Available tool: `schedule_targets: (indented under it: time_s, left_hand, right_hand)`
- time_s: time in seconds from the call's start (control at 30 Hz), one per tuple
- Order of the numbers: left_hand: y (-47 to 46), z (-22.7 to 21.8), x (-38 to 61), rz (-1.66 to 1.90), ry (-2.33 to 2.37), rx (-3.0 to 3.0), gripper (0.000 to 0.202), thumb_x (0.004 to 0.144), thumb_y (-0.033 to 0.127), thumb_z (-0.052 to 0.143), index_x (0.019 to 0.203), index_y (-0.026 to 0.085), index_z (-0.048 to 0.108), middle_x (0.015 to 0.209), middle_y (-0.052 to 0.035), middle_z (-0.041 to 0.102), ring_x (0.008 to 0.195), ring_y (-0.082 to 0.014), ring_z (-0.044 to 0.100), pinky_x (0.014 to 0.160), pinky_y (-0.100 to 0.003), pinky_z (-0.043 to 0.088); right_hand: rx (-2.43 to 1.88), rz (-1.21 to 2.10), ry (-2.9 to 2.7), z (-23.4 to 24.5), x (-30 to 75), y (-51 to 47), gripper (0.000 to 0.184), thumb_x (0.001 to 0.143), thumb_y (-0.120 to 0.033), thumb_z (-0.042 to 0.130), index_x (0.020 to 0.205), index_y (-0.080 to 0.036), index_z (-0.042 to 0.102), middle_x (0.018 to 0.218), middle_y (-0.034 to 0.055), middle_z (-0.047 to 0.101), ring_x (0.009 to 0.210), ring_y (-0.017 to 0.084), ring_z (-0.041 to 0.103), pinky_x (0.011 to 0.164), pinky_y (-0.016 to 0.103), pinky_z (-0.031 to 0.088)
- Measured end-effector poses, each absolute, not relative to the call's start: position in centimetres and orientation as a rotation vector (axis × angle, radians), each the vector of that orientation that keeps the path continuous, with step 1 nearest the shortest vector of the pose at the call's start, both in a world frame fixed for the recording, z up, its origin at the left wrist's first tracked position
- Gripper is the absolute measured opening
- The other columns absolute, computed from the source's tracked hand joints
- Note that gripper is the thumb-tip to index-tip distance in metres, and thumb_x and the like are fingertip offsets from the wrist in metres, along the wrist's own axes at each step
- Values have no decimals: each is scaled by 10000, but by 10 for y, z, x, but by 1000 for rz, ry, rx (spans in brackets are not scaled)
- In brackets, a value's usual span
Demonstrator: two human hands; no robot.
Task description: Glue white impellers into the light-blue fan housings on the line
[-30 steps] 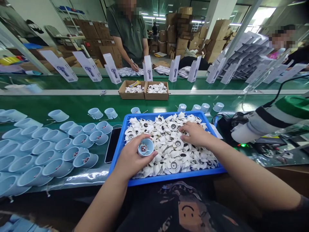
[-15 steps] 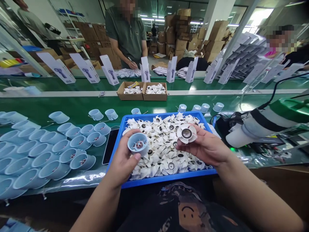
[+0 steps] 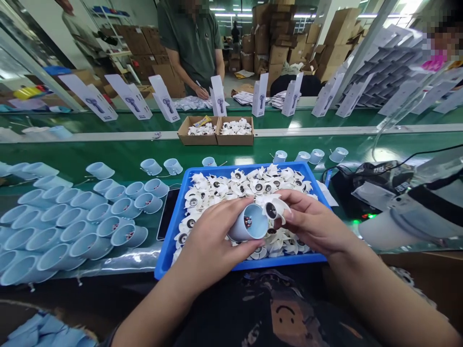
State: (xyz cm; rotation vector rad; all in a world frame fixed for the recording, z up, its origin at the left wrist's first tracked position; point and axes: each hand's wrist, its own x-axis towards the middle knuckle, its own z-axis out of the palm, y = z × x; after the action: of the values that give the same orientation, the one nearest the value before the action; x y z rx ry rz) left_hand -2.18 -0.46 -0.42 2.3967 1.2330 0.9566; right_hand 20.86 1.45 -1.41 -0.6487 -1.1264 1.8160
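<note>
My left hand (image 3: 217, 236) is closed round a light blue cylindrical housing (image 3: 257, 222), its open end turned to the right and toward me. Copper-coloured motor parts show inside. Between the fingers of my right hand (image 3: 311, 217) is a white fan impeller (image 3: 277, 208) with a dark round hub, held right beside the housing's mouth. Whether the two pieces touch I cannot tell. Both hands are above a blue tray (image 3: 169, 250) heaped with white impellers (image 3: 193, 201).
Rows of blue housings (image 3: 90, 245) cover the bench at left, near a phone (image 3: 168, 214). Behind the tray stand two cardboard boxes (image 3: 235, 140) of impellers and several white cartons (image 3: 259, 99). A power tool or bottle-like white object (image 3: 390, 229) lies right. A co-worker (image 3: 193, 46) writes opposite.
My left hand has moved right and turned the housing's mouth toward the right hand. The impeller has tilted and come close to the housing. The view has shifted slightly.
</note>
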Motion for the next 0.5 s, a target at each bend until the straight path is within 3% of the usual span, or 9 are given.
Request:
schedule_targets:
  time_s: [0.07,0.23,0.33,0.5]
  left_hand:
    - [-4,-3,-21,956,1232,2432,630,801,406,784,1356,275,518,1302,-71,655,1188,-286,619,1022,-465,503]
    - [-6,-10,-7,977,1142,2586,578,842,297,738,1368,247,501,1272,-84,675,1178,-279,631,1043,-485,494]
    - [-6,-14,1,1004,1119,2563,583,840,260,732,1370,246,490,1256,-93,679,1161,-274,640,1018,-490,515]
    - [29,13,-7,745,1049,2671,670,737,428,832,1340,312,562,1305,-100,620,1205,-327,584,1013,-543,497]
  right_hand:
    - [-697,1677,-1263,-13,210,14,263,828,-295,792,1041,-232,650,921,0,623,794,94,604,723,207,513]
    - [-954,891,-1961,-11,202,12,145,868,-197,712,998,-261,699,975,17,558,898,142,573,812,298,474]
    - [-991,811,-2051,-13,202,12,101,879,-176,683,949,-249,685,985,21,510,887,147,570,788,308,482]
    - [-891,559,-1958,-24,237,-1,291,908,-227,652,1180,-320,610,1338,62,418,1180,220,520,990,366,487]
